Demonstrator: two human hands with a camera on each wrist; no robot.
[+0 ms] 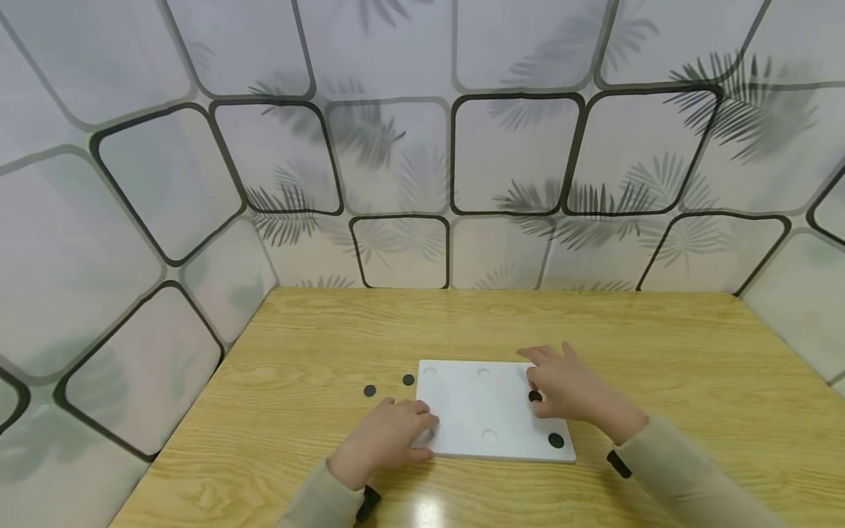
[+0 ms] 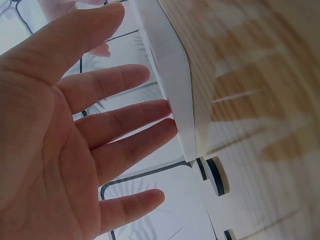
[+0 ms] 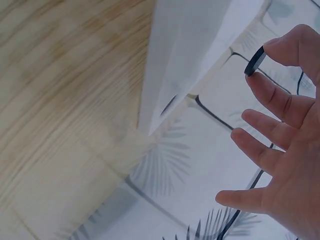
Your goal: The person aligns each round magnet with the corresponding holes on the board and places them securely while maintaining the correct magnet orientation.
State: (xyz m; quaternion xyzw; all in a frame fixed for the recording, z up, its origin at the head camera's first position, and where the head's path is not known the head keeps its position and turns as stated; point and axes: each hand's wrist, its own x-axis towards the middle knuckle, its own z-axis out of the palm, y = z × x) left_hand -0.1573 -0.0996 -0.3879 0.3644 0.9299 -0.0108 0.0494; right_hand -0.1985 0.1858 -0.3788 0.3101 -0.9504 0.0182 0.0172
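A white rectangular board with shallow round recesses lies on the wooden table. My left hand is at its left end, and in the left wrist view fingertips touch the board's edge, with the fingers spread. Above the board's right part, my right hand pinches a small black disc between thumb and index finger, the other fingers extended. The disc is held on its edge, apart from the board in the right wrist view. Another black disc sits at the board's near right corner.
Left of the board, two loose black discs lie flat on the table. A patterned covering with dark outlines and leaf prints rises behind the table and along both sides.
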